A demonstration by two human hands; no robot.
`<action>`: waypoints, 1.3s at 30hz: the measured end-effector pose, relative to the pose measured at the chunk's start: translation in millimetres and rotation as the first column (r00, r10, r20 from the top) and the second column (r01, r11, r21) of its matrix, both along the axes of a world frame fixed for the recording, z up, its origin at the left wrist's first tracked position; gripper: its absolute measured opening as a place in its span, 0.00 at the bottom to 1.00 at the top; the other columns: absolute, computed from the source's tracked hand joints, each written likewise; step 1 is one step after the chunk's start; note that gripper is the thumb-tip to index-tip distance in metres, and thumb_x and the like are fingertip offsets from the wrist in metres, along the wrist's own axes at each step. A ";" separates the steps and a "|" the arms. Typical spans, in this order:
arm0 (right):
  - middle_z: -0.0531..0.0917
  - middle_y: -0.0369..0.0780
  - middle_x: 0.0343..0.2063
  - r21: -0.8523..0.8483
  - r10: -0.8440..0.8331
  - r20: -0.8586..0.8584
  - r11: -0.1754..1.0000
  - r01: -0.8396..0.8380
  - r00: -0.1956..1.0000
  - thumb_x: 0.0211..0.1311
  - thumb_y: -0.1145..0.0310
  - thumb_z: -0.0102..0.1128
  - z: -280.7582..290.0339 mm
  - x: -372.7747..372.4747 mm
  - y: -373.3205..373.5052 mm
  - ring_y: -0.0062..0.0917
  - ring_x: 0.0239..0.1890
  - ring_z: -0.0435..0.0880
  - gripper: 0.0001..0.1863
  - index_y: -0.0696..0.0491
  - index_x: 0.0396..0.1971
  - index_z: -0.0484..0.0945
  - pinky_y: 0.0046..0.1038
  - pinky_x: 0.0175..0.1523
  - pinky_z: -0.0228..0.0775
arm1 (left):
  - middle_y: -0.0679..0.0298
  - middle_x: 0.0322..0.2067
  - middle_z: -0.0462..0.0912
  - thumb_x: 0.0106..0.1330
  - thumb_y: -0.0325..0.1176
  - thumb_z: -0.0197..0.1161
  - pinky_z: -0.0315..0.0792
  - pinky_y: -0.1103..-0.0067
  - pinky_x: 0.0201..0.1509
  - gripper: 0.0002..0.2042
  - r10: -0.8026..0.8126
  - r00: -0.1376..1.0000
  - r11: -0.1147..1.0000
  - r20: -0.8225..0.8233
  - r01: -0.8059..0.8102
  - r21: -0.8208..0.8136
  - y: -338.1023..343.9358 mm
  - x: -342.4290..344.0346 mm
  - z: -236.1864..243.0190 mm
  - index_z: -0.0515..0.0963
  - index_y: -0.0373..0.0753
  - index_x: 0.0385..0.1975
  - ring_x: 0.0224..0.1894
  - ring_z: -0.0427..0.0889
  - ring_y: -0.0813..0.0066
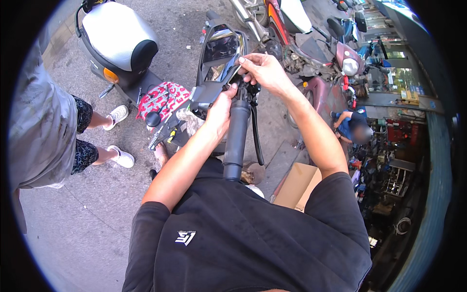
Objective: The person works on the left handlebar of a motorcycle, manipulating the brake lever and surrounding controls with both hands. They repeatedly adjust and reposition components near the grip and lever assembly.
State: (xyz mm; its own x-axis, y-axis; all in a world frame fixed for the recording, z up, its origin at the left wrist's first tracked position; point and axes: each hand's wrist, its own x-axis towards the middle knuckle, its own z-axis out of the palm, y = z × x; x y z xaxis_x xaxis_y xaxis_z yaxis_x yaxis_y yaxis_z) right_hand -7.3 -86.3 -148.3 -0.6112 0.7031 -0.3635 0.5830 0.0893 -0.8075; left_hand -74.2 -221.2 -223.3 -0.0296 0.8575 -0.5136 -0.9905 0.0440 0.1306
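Ahead of me is a scooter's handlebar with a black rubber grip [236,138] pointing toward my body and a black brake lever [257,138] to its right. My left hand [220,114] is closed around the dark plastic housing at the inner end of the grip, thumb on top. Just above it, my right hand [265,73] is closed in a pinch beside the dash. What its fingertips hold is too small to make out. The glossy dark dash panel [220,51] lies beyond both hands and reflects the surroundings.
At left stands a person in patterned shorts [84,114], near a scooter with a silver seat [114,34]. Red patterned cloth [163,100] and tools lie left of my arm. A cardboard box [294,182], parked motorcycles [296,41] and a crouching person [351,124] are at right.
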 end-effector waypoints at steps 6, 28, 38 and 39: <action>0.81 0.28 0.28 -0.003 -0.028 -0.077 1.000 0.028 0.997 0.73 0.57 0.57 -1.2 2.1 -15.4 0.08 0.28 0.74 0.16 0.53 0.43 0.87 0.13 0.31 0.64 | 0.64 0.31 0.79 0.73 0.35 0.57 0.76 0.76 0.30 0.08 -0.008 0.997 0.998 -0.076 0.013 0.066 -1.9 0.4 -10.9 0.74 0.37 0.43 0.27 0.78 0.75; 0.88 0.37 0.39 0.104 -0.125 -0.211 0.983 0.150 0.969 0.73 0.59 0.56 -12.3 -1.8 -29.9 0.16 0.40 0.77 0.17 0.57 0.46 0.86 0.24 0.52 0.70 | 0.42 0.47 0.79 0.75 0.62 0.39 0.75 0.45 0.57 0.38 -0.245 0.935 0.951 0.256 0.181 0.251 7.3 2.5 -28.2 0.63 0.23 0.58 0.48 0.83 0.43; 0.87 0.39 0.33 0.359 0.065 -0.305 0.932 0.051 0.950 0.73 0.59 0.53 -18.9 13.6 -57.6 0.24 0.41 0.83 0.17 0.57 0.37 0.86 0.29 0.52 0.72 | 0.50 0.58 0.76 0.76 0.61 0.38 0.70 0.52 0.64 0.34 -0.168 0.974 0.977 0.154 0.143 0.160 2.3 4.2 -17.9 0.61 0.35 0.65 0.61 0.76 0.54; 0.87 0.41 0.32 0.402 0.065 -0.296 0.914 0.062 0.953 0.72 0.59 0.53 -16.2 14.2 -67.8 0.27 0.40 0.84 0.18 0.57 0.36 0.86 0.31 0.50 0.73 | 0.53 0.62 0.73 0.76 0.59 0.41 0.66 0.56 0.69 0.32 -0.135 0.959 0.982 0.250 0.096 0.161 -1.1 3.3 -8.5 0.62 0.38 0.66 0.66 0.72 0.58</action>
State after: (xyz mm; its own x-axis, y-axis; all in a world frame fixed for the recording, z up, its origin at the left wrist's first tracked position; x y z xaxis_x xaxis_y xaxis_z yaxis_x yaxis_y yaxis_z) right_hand 7.0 -154.0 -164.5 -0.6465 0.7483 0.1482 0.3217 0.4436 -0.8365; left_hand -70.9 -222.2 -231.9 0.1912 0.9132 -0.3600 -0.9804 0.1596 -0.1159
